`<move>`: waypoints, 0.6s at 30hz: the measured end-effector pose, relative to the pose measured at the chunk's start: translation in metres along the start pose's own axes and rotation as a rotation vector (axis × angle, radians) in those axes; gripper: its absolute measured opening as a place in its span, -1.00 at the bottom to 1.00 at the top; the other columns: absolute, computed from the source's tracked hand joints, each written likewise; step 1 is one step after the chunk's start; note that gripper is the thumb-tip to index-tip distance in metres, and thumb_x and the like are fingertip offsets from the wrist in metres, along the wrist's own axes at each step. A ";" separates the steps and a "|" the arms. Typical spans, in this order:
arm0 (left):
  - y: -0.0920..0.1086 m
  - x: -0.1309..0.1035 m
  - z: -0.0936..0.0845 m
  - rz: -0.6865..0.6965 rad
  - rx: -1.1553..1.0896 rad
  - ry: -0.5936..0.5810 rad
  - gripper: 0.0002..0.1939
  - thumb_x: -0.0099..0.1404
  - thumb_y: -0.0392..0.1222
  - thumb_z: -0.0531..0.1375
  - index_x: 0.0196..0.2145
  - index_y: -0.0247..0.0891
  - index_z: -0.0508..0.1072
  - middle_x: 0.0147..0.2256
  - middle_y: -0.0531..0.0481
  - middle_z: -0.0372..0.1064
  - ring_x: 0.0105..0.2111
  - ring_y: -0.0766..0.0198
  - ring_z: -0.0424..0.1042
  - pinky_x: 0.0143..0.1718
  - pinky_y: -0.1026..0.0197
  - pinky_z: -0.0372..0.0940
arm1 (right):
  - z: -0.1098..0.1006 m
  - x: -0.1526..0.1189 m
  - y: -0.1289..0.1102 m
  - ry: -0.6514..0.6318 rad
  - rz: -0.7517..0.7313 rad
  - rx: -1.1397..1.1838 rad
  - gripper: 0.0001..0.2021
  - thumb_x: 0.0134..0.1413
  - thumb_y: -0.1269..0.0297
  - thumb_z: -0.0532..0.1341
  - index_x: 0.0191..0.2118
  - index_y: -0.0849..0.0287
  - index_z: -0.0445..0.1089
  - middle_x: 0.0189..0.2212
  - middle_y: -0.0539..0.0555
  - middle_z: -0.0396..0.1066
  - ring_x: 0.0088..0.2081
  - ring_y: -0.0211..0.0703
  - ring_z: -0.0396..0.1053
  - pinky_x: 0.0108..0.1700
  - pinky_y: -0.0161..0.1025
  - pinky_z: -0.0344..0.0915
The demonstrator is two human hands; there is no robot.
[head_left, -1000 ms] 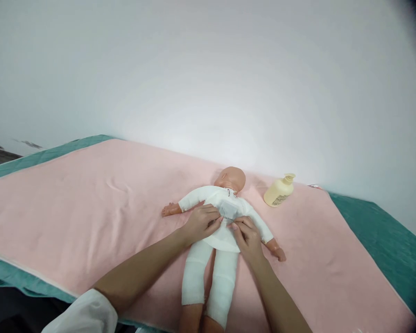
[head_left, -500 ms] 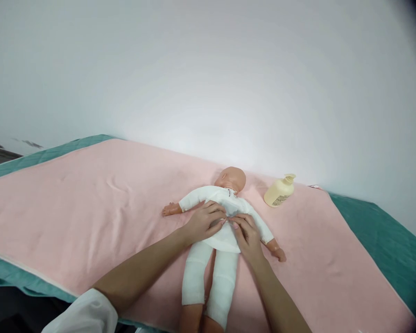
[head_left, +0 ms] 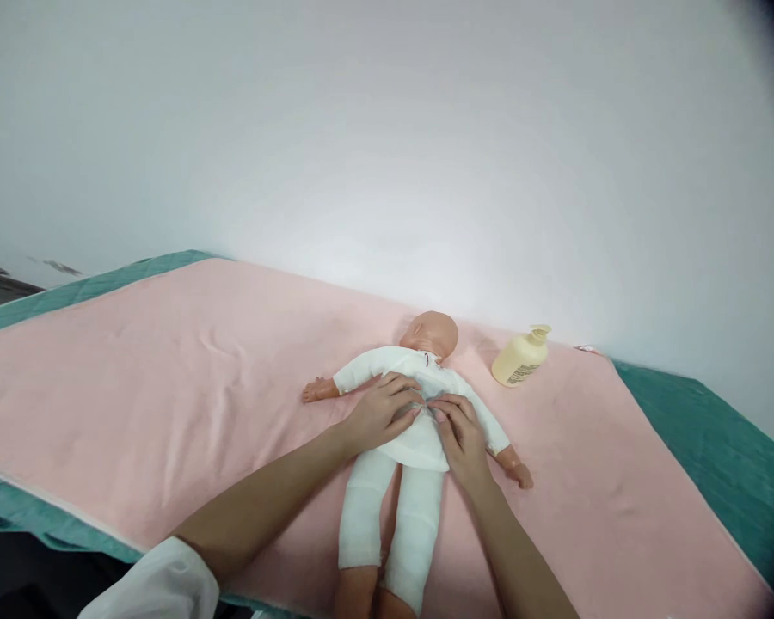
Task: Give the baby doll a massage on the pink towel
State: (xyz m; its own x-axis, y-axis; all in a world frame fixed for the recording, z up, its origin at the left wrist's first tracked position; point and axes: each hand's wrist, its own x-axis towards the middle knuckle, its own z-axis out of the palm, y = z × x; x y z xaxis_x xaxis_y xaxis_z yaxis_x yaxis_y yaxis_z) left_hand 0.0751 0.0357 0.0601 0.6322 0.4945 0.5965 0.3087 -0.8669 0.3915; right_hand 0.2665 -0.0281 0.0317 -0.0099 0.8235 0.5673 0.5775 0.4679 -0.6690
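A baby doll [head_left: 419, 443] in white cloth lies stretched out, its head toward the wall and its face out of sight. Over the middle of its torso, my left hand [head_left: 387, 411] has its fingers bent and drawn together on the white top [head_left: 413, 454]. My right hand [head_left: 461, 434] faces it from the other side, thumb and fingers pinched at the same cloth. The fingertips of both hands almost meet, hiding exactly what they grip there. A thin dark-red string [head_left: 426, 361] shows at the doll's neck.
A pale yellow pump bottle [head_left: 521, 358] stands right of the doll's head. Beneath everything lies a pink blanket [head_left: 135, 370], over a green quilted cover [head_left: 715, 430]. A white wall [head_left: 387, 155] rises directly behind.
Both hands stay at the middle of the doll's top. The right fingertips have shifted very slightly; the doll and bottle keep their places.
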 end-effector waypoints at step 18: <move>-0.001 0.000 0.002 -0.037 -0.004 -0.003 -0.81 0.36 -0.22 0.06 -0.14 -0.23 0.44 -0.05 -0.07 0.38 0.01 0.17 0.28 0.07 0.06 0.20 | 0.002 0.001 0.002 -0.009 0.067 0.046 -0.75 0.29 0.24 0.05 -0.09 0.08 0.46 -0.09 0.14 0.32 0.02 -0.05 0.29 0.12 -0.05 0.24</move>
State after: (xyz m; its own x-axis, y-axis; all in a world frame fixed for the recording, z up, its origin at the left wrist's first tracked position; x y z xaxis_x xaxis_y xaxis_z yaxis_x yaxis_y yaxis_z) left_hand 0.0759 0.0367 0.0582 0.6224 0.5263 0.5793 0.3294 -0.8476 0.4161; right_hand 0.2663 -0.0260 0.0301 0.0202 0.8560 0.5166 0.5392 0.4258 -0.7266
